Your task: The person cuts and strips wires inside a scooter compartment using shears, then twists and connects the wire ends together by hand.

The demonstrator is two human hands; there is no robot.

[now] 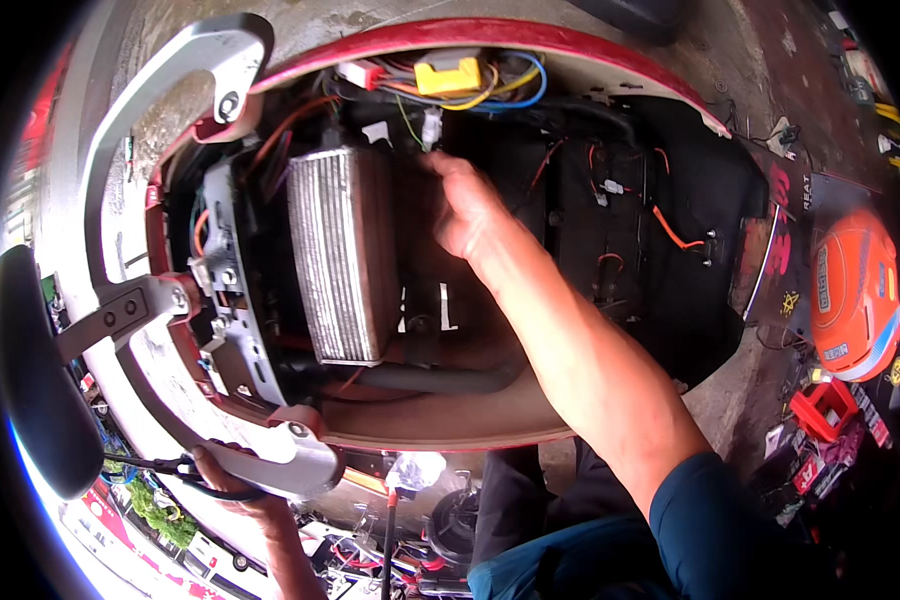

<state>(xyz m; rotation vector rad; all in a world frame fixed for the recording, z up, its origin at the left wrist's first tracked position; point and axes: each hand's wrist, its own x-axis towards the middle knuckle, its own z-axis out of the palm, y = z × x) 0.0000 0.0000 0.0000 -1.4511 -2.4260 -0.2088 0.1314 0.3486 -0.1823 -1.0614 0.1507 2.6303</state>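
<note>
An opened red scooter body [530,35] lies across the view, its inside exposed. My right hand [465,215] reaches into it, fingertips drawn together beside a thin green wire and a white connector [431,128]; blur hides what is in them, if anything. Left of that hand stands a finned silver metal box [340,255]. A yellow connector [448,76] sits among bundled wires along the far edge. At the lower left, my left hand [245,500] is closed around dark-handled pliers [195,475] with a long thin tip, next to the silver grab rail [270,465].
The grab rail arches over the body's left end, with a black pad [45,375] at its outer side. Loose orange wires [675,230] lie in the right part of the cavity. An orange rounded case [855,295] and a red plastic holder [823,408] are on the floor at right.
</note>
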